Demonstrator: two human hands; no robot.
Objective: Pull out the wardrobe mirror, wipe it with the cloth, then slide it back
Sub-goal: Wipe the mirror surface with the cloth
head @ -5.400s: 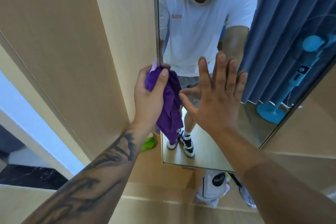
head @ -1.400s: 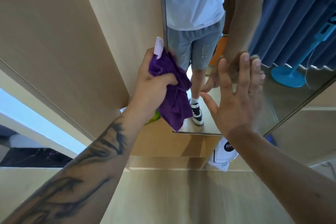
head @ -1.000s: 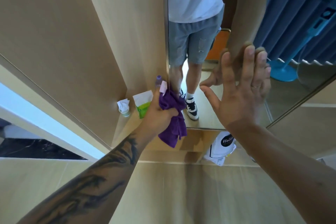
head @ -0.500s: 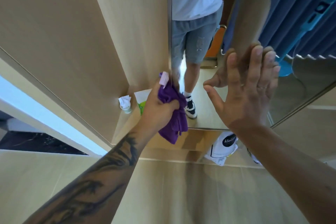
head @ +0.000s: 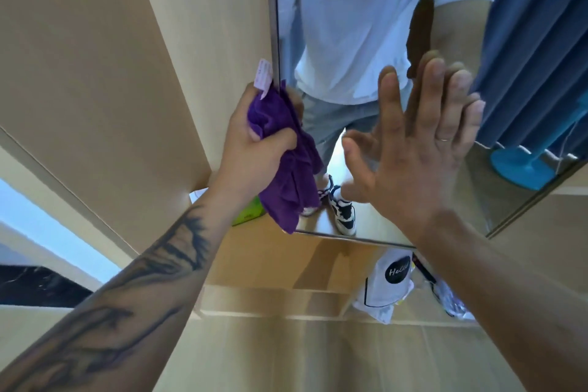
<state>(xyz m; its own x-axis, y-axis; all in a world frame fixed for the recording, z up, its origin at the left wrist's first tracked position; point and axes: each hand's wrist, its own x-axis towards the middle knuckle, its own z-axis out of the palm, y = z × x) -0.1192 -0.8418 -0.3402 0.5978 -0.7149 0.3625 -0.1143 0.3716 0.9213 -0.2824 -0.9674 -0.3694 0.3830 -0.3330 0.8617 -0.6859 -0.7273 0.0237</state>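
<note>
Wiping the left edge of the mirror (head: 375, 41) looks like the current step: the mirror is pulled out of the wardrobe, standing edge-on to the wooden panel (head: 203, 51) beside it. Left hand (head: 254, 149) has fingers and thumb curled tight round the bunched purple cloth (head: 286, 169), pressing the wad against the mirror frame near the left edge; the pink tag (head: 264, 76) sticks up above the fist and loose fabric hangs below toward the mirror's bottom edge. Left forearm reaches up and forward, wrist roughly straight, knuckles toward the panel.

Right hand (head: 423, 149) is flat, fingers straight and spread wide, thumb out to the left, palm facing the glass. Probably bracing the mirror so it doesn't swing or slide under the wiping pressure. Fingertips appear to meet their reflection, so contact is likely, but can't confirm the palm touches. Ring visible on one finger.

White bag (head: 386, 286) sits on the wardrobe floor below the mirror, green package (head: 246, 215) partly hidden behind the left wrist.

Slide-back not started
</note>
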